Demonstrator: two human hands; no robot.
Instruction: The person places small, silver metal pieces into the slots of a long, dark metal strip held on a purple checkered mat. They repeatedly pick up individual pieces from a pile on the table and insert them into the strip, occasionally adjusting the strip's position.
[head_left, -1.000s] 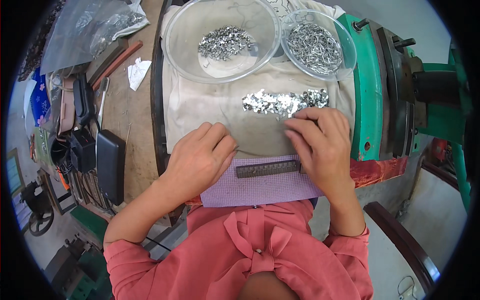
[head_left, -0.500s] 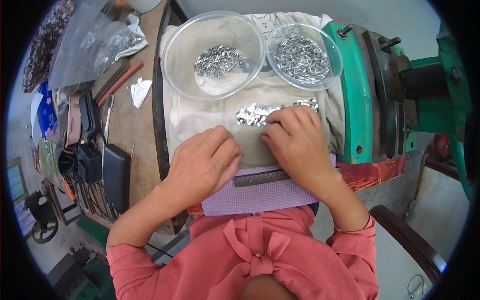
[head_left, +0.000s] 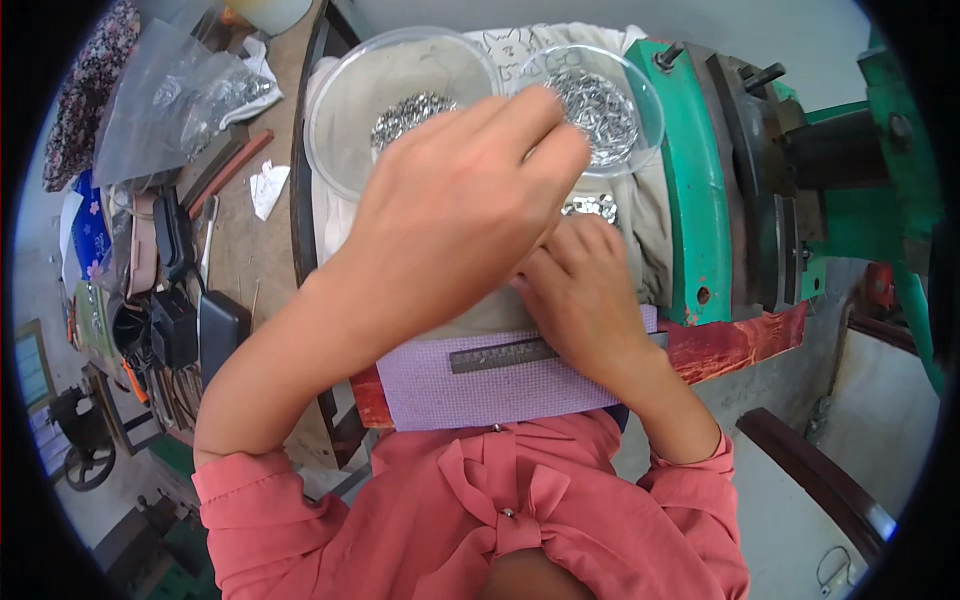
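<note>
My left hand (head_left: pixel 470 190) is raised over the work cloth. Its closed fingertips are at the near left rim of the smaller clear tub (head_left: pixel 655 130), which holds a heap of thin silvery metal pieces (head_left: pixel 597 120). Anything in those fingers is hidden. Lower down, my right hand (head_left: pixel 585 285) rests at the cloth with fingers curled and pressed together, their tips partly behind my left hand. Small shiny flat metal pieces (head_left: pixel 597 207) lie just beyond its knuckles. Partly behind my left hand stands the larger clear tub (head_left: pixel 318 140) with small metal parts (head_left: pixel 410 115) in it.
A dark metal ruler (head_left: pixel 500 356) lies on a purple woven mat (head_left: pixel 470 400) at the near edge. To the right stands a green machine frame (head_left: pixel 690 200). The wooden bench (head_left: pixel 265 240) at left carries plastic bags (head_left: pixel 170 100), a black adapter (head_left: pixel 224 330) and tools.
My left hand has risen from the cloth and moved forward and right to the smaller tub. My right hand stays nearly in place. The whole view has shifted slightly.
</note>
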